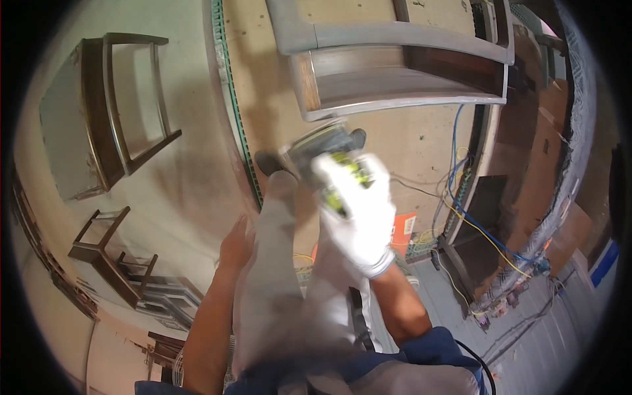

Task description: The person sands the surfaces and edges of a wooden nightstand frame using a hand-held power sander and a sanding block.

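My right hand [361,214], in a white glove, is closed round a green and black electric sander [339,161]. Motion smears both, and the sander's flat pad is at the front, close to the near edge of a grey-coated wooden furniture frame [401,102]. I cannot tell whether the pad touches the frame. The frame has an open compartment and a bare wood patch at its left end. Bare and empty, my left hand [238,242] hangs beside my left leg, its fingers stretched out.
A brown wooden furniture piece [99,118] stands at the left, with smaller frames [108,247] nearer. Blue and yellow cables [477,227] trail over the right side. An orange box [403,230] lies by my right leg. A plastic-wrapped edge [569,171] curves along the right.
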`<state>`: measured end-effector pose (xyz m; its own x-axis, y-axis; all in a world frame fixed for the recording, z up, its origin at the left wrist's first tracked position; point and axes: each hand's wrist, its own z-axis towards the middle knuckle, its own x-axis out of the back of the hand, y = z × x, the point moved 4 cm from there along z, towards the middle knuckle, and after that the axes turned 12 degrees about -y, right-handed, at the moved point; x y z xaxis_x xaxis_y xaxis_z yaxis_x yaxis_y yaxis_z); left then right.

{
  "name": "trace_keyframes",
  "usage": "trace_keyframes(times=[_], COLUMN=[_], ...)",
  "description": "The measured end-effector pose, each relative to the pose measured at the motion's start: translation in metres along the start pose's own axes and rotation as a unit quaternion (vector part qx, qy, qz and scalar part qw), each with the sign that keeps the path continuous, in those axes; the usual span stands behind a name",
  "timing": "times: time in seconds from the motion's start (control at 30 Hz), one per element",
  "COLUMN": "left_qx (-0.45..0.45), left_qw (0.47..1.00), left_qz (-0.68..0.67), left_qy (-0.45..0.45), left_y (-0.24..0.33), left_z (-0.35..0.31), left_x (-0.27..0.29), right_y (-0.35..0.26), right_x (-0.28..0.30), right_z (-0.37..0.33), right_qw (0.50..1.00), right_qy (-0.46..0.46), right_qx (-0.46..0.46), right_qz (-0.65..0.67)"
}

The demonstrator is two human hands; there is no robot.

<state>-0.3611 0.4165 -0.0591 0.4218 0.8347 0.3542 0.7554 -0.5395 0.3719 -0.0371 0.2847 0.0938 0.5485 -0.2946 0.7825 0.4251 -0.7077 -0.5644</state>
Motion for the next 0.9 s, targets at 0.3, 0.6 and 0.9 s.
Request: trace_keyframes(times=[0.3,0.6,0.9], left_qx=[-0.095,-0.134,-0.253], left_qw=[0.986,0.964,0.939], left_qz=[-0.133,-0.168,-0.197], left_qy=[0.031,0.16,0.128], left_y=[0.107,0.195,0.199], left_z=[0.039,0.097,0.151], left_x=[0.045,0.121,0.174], right_y=[0.026,0.069,0.162], right_x=[0.01,0.028,0.034], right_z=[0.029,0.032,0.001], right_qw=[0.987,0.978,0.948], right_qy=[0.098,0.152,0.302], right_qx=[-0.121,-0.133,-0.084], right_qz=[-0.024,-0.042,0.052])
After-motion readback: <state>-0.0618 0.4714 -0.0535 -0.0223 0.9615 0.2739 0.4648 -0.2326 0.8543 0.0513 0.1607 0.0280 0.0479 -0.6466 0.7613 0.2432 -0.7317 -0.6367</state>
